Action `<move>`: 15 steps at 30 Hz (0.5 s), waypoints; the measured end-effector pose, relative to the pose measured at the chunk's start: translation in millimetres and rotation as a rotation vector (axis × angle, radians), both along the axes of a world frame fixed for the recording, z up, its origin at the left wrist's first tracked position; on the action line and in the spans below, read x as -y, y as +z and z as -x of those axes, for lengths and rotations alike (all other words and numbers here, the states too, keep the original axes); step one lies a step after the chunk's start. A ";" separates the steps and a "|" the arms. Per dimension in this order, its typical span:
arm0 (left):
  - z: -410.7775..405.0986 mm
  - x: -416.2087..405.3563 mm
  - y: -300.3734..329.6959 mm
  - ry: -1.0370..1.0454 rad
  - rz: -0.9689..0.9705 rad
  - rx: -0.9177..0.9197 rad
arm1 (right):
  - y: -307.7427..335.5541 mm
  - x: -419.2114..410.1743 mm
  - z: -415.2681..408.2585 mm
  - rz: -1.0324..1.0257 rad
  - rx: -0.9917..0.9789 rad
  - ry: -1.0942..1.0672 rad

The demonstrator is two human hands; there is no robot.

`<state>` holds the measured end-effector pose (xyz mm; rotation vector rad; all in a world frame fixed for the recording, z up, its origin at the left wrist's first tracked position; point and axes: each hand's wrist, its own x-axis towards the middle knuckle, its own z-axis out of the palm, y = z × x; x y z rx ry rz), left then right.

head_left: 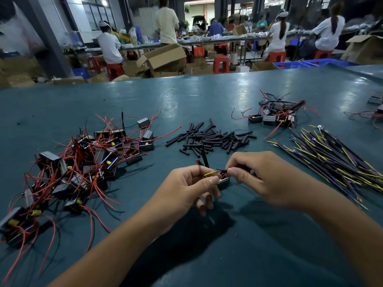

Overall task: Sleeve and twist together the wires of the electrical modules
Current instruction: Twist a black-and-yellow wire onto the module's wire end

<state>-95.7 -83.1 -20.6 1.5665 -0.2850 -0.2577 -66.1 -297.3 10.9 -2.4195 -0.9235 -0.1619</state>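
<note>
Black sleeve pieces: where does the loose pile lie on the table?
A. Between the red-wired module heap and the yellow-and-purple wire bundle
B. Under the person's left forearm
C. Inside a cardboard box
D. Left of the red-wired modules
A: the black sleeve pieces lie mid-table, with the red-wired module heap to their left and the yellow-and-purple wire bundle to their right.

Your left grip [187, 184] pinching a small module [223, 182] near the surface's [145, 94] front edge, your right grip [256, 175] pinching its yellow wire [211, 173], black sleeves [211, 137] heaped mid-surface, red-wired modules [83, 162] toward the left edge, striped wires [331, 154] toward the right edge.
</note>
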 end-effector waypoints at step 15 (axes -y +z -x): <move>3.0 13.1 -1.2 -0.129 0.298 -0.195 | 1.5 -3.1 6.4 -0.696 -0.662 0.094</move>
